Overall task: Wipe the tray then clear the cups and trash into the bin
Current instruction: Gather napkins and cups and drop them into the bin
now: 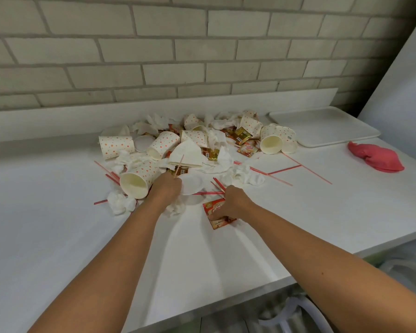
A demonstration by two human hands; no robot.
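Left hand (165, 186) pinches a thin red-and-white straw (179, 165) at the near edge of the pile of orange-dotted paper cups (163, 144) mid-bench (58, 224). Right hand (233, 200) has its fingers curled onto a red creamer sachet (210, 207) lying flat. White rectangular plastic tray (322, 128) sits back right, crumpled pink cloth (375, 157) just beside it.

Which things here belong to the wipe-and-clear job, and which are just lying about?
Job:
white tray
pink cloth
dotted paper cups
lid
crumpled napkins
red straws, one straw pinched by the left hand
creamer sachet gripped by the right hand

Not the job:
brick wall
counter, only the surface
blurred objects below the counter edge; possibly the bin, cannot tell
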